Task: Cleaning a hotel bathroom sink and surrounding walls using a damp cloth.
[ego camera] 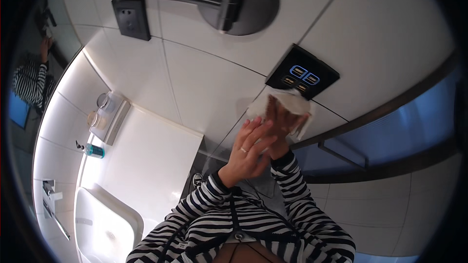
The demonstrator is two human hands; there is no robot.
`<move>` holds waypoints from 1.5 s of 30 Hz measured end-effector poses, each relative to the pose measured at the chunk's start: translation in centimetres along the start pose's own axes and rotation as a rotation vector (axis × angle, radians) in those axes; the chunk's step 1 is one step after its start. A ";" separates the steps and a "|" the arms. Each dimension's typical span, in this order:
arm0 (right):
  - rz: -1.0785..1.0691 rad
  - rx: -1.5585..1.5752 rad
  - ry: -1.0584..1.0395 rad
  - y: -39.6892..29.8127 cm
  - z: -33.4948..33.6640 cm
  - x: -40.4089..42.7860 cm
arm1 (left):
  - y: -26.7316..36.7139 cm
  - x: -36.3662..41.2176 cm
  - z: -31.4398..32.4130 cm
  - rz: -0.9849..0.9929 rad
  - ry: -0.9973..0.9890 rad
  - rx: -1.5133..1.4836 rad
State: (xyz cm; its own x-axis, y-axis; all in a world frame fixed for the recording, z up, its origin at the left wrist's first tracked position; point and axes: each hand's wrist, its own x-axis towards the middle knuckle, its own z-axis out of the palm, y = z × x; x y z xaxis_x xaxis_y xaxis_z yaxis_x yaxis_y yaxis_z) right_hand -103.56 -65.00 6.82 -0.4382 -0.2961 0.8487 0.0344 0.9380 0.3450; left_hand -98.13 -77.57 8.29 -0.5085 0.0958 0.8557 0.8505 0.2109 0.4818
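My right hand (pixel 283 124) is raised with a whitish cloth or wipe (pixel 294 103) draped around its fingers. That cloth lies just below a black wall switch panel (pixel 317 68) with lit blue outlines and overlaps its lower edge in the picture; whether it touches the panel cannot be told. Beside it, my left hand (pixel 250 149), with a ring on one finger, has its fingers spread and overlaps part of the right hand. Nothing shows in the left hand's grasp. Both arms wear black-and-white striped sleeves.
A black swing-arm wall fixture (pixel 237 3) and a black socket (pixel 131 20) are above. To the left, a white counter (pixel 153 153) carries a pump bottle (pixel 94 151), glass jars (pixel 97 119) and a white basin (pixel 137 223). A dark-framed glass door with a handle (pixel 343 157) stands right.
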 end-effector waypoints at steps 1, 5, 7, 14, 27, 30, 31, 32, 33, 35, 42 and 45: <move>-0.010 0.014 0.003 -0.8 -0.1 0.5 | 0.2 0.0 -0.2 -0.039 -0.053 -0.013; -0.203 0.023 -0.157 -5.5 -3.4 7.3 | -1.5 2.1 -2.1 -0.191 -0.090 0.164; -0.192 0.096 -0.163 -7.6 -2.4 7.7 | -2.8 3.4 -3.3 -0.150 -0.069 0.266; -0.178 0.330 -0.230 -15.4 3.4 8.9 | -8.6 6.3 -10.7 -0.091 0.112 0.451; -0.259 0.721 -0.427 -24.6 9.1 4.5 | -13.4 0.7 -15.5 -0.408 0.323 0.282; -0.216 0.671 -0.376 -24.1 9.7 5.3 | -13.7 4.5 -18.9 -0.322 0.260 0.398; -0.197 0.658 -0.363 -24.2 10.4 5.5 | -14.1 5.6 -19.5 -0.252 0.243 0.449; -0.181 0.649 -0.361 -24.3 11.0 5.7 | -14.5 6.0 -19.9 -0.182 0.225 0.499; -0.183 0.669 -0.370 -25.1 11.3 5.5 | -15.0 5.6 -20.1 -0.194 0.226 0.512; -0.216 0.755 -0.405 -26.7 11.8 5.1 | -16.4 3.9 -20.4 -0.214 0.216 0.559; 0.016 1.988 -1.044 -31.8 11.2 -3.2 | -21.1 -11.2 -15.3 -0.819 0.307 0.413; -0.285 1.542 -0.987 -28.6 9.7 -5.9 | -19.1 -13.5 -11.8 -0.850 0.321 0.327</move>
State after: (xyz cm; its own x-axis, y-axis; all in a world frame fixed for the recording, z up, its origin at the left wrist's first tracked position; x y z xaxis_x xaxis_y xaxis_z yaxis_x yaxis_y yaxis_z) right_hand -110.70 -88.38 -11.95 -0.6035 -0.7868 0.1292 -0.6255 0.3667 -0.6887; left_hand -105.94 -94.37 -10.24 -0.8349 -0.4744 0.2791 0.1108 0.3519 0.9294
